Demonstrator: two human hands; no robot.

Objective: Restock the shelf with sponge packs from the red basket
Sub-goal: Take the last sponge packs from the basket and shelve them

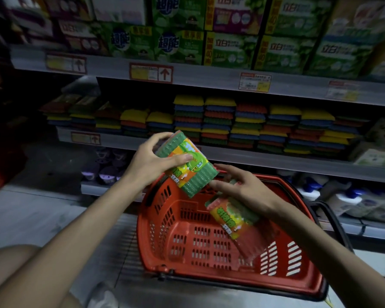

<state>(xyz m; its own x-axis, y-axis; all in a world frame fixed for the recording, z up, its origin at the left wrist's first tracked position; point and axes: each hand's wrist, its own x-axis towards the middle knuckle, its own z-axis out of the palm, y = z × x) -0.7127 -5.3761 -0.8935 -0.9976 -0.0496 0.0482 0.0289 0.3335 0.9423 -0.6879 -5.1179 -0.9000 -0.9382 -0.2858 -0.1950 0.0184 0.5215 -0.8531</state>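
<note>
Left hand (pixel 152 160): it is grasping a sponge pack (pixel 187 164), thumb lying across the printed label and fingers curling over the far top edge, holding it tilted in the air.
Held pack: it is hanging above the basket's far left rim, in front of the shelf (pixel 276 157) edge, with green ribbed sponges showing at its lower right end.
Basket (pixel 165 221): the red basket is sitting on the floor (pixel 31 210) just before the bottom shelves, its black handle lying down at the right.
Second pack (pixel 231 221): it is lying inside the basket, leaning against the right side, label up, directly below the right hand; blur is hiding its lower end.
Right hand (pixel 240 185): it is hovering over the basket with fingers spread and released, fingertips reaching close to the held pack's lower end; whether they are touching it cannot be told.
Shelf: stacks of loose sponges (pixel 253 127) in yellow, blue, green and orange are filling it behind both hands.
Upper shelf: green boxes (pixel 231 50) are standing in rows above price tags (pixel 255 82).
</note>
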